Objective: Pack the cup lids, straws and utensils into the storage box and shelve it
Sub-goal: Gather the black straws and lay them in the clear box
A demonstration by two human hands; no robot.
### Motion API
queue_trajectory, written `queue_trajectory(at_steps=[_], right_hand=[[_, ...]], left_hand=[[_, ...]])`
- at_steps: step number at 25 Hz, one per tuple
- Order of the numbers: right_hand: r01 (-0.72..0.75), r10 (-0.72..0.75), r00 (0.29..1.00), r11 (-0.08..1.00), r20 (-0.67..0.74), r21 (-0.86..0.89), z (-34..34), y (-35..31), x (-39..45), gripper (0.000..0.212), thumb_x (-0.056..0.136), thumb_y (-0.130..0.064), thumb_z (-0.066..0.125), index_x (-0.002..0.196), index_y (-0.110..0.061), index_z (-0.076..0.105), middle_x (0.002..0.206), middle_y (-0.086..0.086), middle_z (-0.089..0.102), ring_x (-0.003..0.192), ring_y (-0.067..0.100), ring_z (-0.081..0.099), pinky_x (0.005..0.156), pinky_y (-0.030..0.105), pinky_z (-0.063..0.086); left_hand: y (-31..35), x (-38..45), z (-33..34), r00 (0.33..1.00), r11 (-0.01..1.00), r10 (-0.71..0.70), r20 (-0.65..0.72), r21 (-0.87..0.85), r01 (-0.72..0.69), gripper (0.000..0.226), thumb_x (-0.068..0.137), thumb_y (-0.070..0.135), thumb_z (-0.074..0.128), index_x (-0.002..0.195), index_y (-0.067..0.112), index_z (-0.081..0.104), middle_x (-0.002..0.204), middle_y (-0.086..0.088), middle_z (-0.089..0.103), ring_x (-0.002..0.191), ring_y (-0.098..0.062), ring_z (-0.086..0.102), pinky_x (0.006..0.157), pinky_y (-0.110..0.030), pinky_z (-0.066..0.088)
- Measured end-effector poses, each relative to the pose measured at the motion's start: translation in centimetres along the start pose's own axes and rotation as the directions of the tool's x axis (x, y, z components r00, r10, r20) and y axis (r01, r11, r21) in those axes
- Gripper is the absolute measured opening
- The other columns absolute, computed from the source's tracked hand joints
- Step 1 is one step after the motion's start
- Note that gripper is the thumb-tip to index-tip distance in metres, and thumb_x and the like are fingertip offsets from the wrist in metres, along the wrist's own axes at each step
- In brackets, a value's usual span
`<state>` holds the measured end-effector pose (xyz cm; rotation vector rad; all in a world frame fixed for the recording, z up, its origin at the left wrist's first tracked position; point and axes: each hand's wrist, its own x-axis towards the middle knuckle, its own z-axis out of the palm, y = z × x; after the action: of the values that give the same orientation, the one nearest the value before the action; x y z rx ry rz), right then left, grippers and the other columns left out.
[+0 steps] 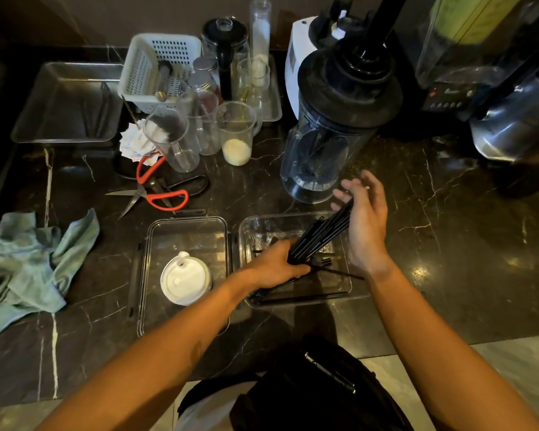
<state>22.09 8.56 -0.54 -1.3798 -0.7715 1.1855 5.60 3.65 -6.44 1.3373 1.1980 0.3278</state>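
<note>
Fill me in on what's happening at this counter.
A person is packing supplies at a dark marble counter. The left hand grips the lower end of a bundle of black straws over the clear storage box, while the right hand steadies the upper end with loosely bent fingers. Black utensils already lie in the box. A white cup lid sits in the clear tray beside it. Red-handled scissors lie behind.
</note>
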Motion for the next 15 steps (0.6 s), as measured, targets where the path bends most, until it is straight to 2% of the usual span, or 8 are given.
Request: queue_trajectory(at_steps=[3,6,8,10,11,12,13,15], right_hand=[[0.046,-0.011,0.993,0.953,0.117,-0.299,-0.6,0.4,-0.5,0.031,0.110,-0.026,0.047,0.127,-0.011,0.068,0.118,0.001,0.073,0.107,0.009,0.072,0.096,0.036,0.057],[0.087,0.068,0.950,0.878,0.304,-0.471,-0.9,1.2,-1.7,0.034,0.111,-0.031,0.045,0.114,-0.017,0.076,0.106,-0.004,0.075,0.092,-0.004,0.069,0.081,0.015,0.050],[0.079,0.051,0.962,0.890,0.269,-0.448,-1.4,1.7,-2.1,0.035,0.112,-0.032,0.042,0.114,-0.019,0.074,0.105,-0.004,0.074,0.093,-0.001,0.069,0.079,0.015,0.052],[0.040,0.017,0.993,0.886,0.118,-0.463,-2.8,2.2,-1.9,0.027,0.111,-0.026,0.044,0.113,-0.018,0.069,0.102,-0.001,0.073,0.093,0.014,0.071,0.077,0.024,0.055],[0.052,0.020,0.993,0.817,0.118,-0.574,-3.7,2.3,-1.7,0.020,0.108,-0.022,0.049,0.114,-0.018,0.068,0.103,0.001,0.072,0.092,0.019,0.070,0.075,0.028,0.054],[0.103,0.084,0.974,0.662,0.210,-0.743,-4.4,2.5,-1.6,0.016,0.104,-0.021,0.056,0.117,-0.020,0.066,0.108,0.002,0.072,0.095,0.020,0.068,0.077,0.030,0.054],[0.206,0.213,0.920,0.448,0.328,-0.870,-4.9,2.7,-1.6,0.025,0.099,-0.022,0.063,0.124,-0.021,0.063,0.117,0.003,0.069,0.104,0.021,0.066,0.085,0.034,0.055],[0.409,0.447,0.797,0.096,0.407,-0.907,-5.0,3.5,-1.8,0.054,0.091,-0.029,0.070,0.140,-0.022,0.051,0.139,0.004,0.057,0.128,0.026,0.054,0.106,0.044,0.047]], left_hand=[[0.2,0.2,-0.1,1.000,0.999,-0.008,-0.018,-0.033,0.007,0.034,0.092,0.018,0.073,0.118,0.033,0.057,0.102,0.010,0.069,0.101,-0.009,0.067,0.097,-0.034,0.053],[0.7,0.1,-0.2,0.999,0.996,-0.001,-0.040,-0.094,-0.003,0.030,0.092,0.015,0.071,0.114,0.031,0.057,0.099,-0.005,0.074,0.093,-0.017,0.072,0.088,-0.033,0.058],[0.8,-0.3,-0.1,0.998,0.996,0.017,-0.056,-0.092,-0.022,0.025,0.096,0.016,0.067,0.113,0.030,0.056,0.099,-0.004,0.071,0.090,-0.017,0.072,0.081,-0.028,0.057],[0.6,-0.5,0.1,0.991,0.990,0.010,-0.133,-0.141,-0.029,0.014,0.100,0.018,0.061,0.111,0.026,0.057,0.100,0.000,0.067,0.087,-0.012,0.070,0.078,-0.024,0.055],[0.4,-0.5,0.1,0.982,0.983,-0.007,-0.189,-0.181,-0.028,0.010,0.101,0.019,0.060,0.109,0.023,0.058,0.100,0.000,0.067,0.085,-0.010,0.069,0.078,-0.024,0.056],[0.3,-0.6,0.1,0.971,0.974,-0.027,-0.239,-0.225,-0.028,0.008,0.101,0.019,0.060,0.108,0.022,0.059,0.099,0.000,0.066,0.084,-0.010,0.069,0.078,-0.025,0.056],[0.3,-0.6,0.0,0.959,0.964,-0.043,-0.279,-0.263,-0.033,0.007,0.101,0.019,0.061,0.107,0.022,0.059,0.098,0.001,0.066,0.082,-0.009,0.068,0.080,-0.027,0.057],[0.5,-0.7,-0.3,0.945,0.949,-0.047,-0.323,-0.310,-0.059,0.006,0.100,0.019,0.062,0.103,0.023,0.059,0.094,0.001,0.066,0.079,-0.010,0.068,0.083,-0.031,0.057]])
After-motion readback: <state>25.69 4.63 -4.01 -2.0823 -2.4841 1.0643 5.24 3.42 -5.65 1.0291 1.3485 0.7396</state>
